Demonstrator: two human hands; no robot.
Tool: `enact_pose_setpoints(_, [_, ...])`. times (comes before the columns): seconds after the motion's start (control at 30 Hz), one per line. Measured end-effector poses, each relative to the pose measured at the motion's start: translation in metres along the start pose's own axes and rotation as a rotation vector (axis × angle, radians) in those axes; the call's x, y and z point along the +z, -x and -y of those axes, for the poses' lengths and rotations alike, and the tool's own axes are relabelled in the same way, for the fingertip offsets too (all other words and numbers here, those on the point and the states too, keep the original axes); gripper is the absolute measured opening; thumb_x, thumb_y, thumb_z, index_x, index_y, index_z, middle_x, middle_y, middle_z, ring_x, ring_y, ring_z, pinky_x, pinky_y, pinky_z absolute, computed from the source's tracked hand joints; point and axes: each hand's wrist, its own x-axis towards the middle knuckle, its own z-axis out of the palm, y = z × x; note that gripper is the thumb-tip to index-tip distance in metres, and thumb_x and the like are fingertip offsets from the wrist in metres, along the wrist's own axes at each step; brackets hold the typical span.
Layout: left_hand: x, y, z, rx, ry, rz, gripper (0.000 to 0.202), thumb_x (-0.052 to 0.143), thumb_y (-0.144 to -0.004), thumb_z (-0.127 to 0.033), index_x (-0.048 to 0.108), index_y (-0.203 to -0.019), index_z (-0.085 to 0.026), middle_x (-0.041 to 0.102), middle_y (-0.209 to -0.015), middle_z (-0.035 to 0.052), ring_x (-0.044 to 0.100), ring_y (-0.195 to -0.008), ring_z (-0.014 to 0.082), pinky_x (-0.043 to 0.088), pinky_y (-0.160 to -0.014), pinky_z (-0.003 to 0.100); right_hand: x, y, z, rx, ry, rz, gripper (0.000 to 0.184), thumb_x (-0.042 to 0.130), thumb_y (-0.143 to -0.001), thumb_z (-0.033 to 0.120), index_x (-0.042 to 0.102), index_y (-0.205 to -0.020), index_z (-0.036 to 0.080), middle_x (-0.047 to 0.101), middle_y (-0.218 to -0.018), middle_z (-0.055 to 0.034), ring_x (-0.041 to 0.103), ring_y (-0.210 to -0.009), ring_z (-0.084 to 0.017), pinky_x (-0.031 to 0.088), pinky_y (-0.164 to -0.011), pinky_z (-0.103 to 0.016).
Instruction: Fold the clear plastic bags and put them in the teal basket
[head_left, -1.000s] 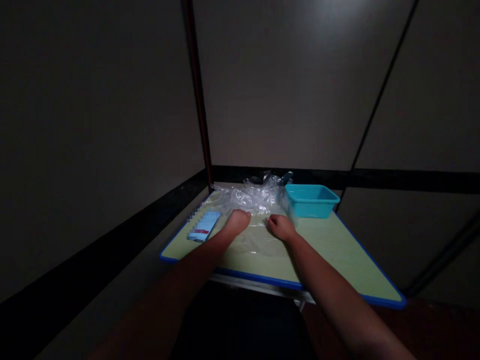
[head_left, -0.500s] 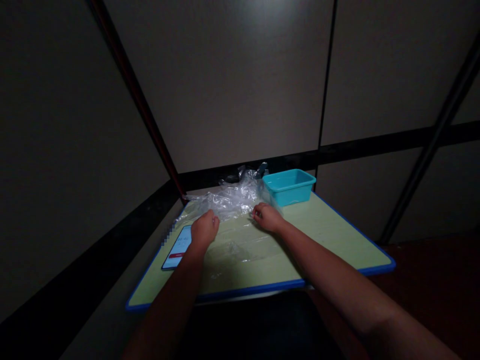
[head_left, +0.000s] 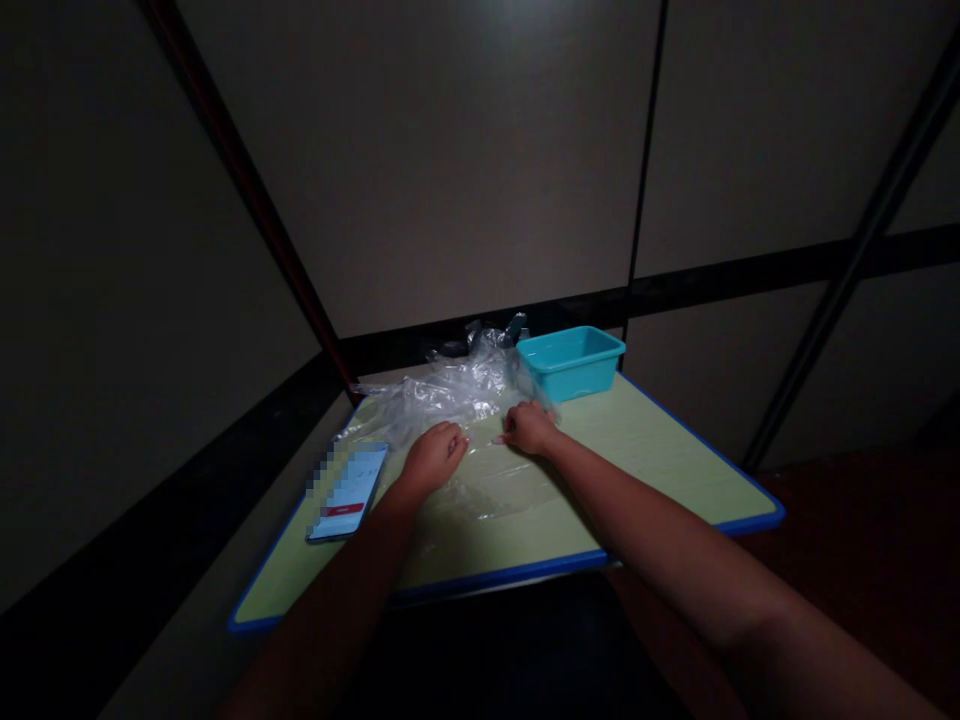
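My left hand (head_left: 436, 455) is closed, thumb and fingertips pinched together at the edge of a thin clear plastic bag (head_left: 480, 500) that lies flat on the table. Facing it from the right, my right hand (head_left: 529, 428) is also curled in a pinch on the clear plastic. A small gap separates the fingertips of both hands. Just beyond them spreads a crumpled heap of clear plastic bags (head_left: 450, 392). The thin film is hard to make out against the table top.
A turquoise plastic basket (head_left: 577, 380) stands at the back right of the yellow-green table (head_left: 660, 480) with blue edging. On the left lies a phone (head_left: 352, 490) with a lit screen. Dark-banded wall panels (head_left: 480, 200) rise close behind and to the left.
My left hand has moved right, closer to my right hand, and uncovered more of the phone. My right hand has stayed almost in place. The view has shifted slightly.
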Motion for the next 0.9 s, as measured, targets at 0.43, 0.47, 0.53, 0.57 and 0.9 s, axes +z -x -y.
enact_pose_setpoints(0.43, [0.005, -0.002, 0.013, -0.016, -0.017, -0.131, 0.014, 0.046, -0.084, -0.028, 0.051, -0.075, -0.019, 0.056, -0.079, 0.0040, 0.051, -0.081, 0.0191, 0.040, -0.074, 0.030, -0.008, 0.005, 0.006, 0.042, -0.127, 0.051, 0.029, 0.067, -0.070, 0.042, 0.066, -0.088, 0.018, 0.068, -0.092, -0.0062, 0.059, -0.088, -0.021, 0.035, -0.068, -0.027])
enact_pose_setpoints(0.47, [0.005, -0.002, 0.014, -0.011, -0.026, -0.126, 0.012, 0.047, -0.083, -0.028, 0.052, -0.077, -0.019, 0.056, -0.081, 0.0045, 0.051, -0.084, 0.0197, 0.041, -0.076, 0.031, -0.009, 0.005, 0.007, 0.047, -0.114, 0.056, 0.028, 0.067, -0.071, 0.043, 0.067, -0.085, 0.019, 0.068, -0.090, -0.0064, 0.059, -0.088, -0.021, 0.035, -0.067, -0.028])
enact_pose_setpoints(0.53, [0.007, -0.001, 0.014, 0.004, -0.039, -0.113, 0.011, 0.050, -0.082, -0.028, 0.054, -0.084, -0.018, 0.058, -0.088, 0.0059, 0.051, -0.090, 0.0214, 0.041, -0.081, 0.034, -0.011, 0.006, 0.008, 0.045, -0.099, 0.076, 0.026, 0.066, -0.072, 0.043, 0.069, -0.079, 0.018, 0.069, -0.083, -0.0066, 0.059, -0.084, -0.020, 0.035, -0.066, -0.027])
enact_pose_setpoints(0.57, [0.007, -0.001, 0.014, 0.014, -0.040, -0.106, 0.013, 0.052, -0.082, -0.029, 0.054, -0.089, -0.018, 0.058, -0.093, 0.0069, 0.051, -0.094, 0.0224, 0.041, -0.083, 0.035, -0.011, 0.006, 0.008, 0.040, -0.103, 0.085, 0.025, 0.066, -0.072, 0.042, 0.069, -0.078, 0.018, 0.068, -0.081, -0.0064, 0.059, -0.081, -0.020, 0.035, -0.065, -0.026])
enact_pose_setpoints(0.9, [0.015, -0.002, 0.020, 0.050, 0.107, -0.185, 0.035, 0.058, -0.079, -0.029, 0.048, -0.110, -0.017, 0.055, -0.105, 0.0094, 0.051, -0.098, 0.0225, 0.042, -0.088, 0.038, 0.000, 0.002, 0.003, -0.202, -0.378, 0.057, 0.015, 0.064, -0.065, 0.013, 0.068, -0.080, 0.016, 0.065, -0.071, 0.0000, 0.055, -0.067, -0.012, 0.036, -0.062, -0.021])
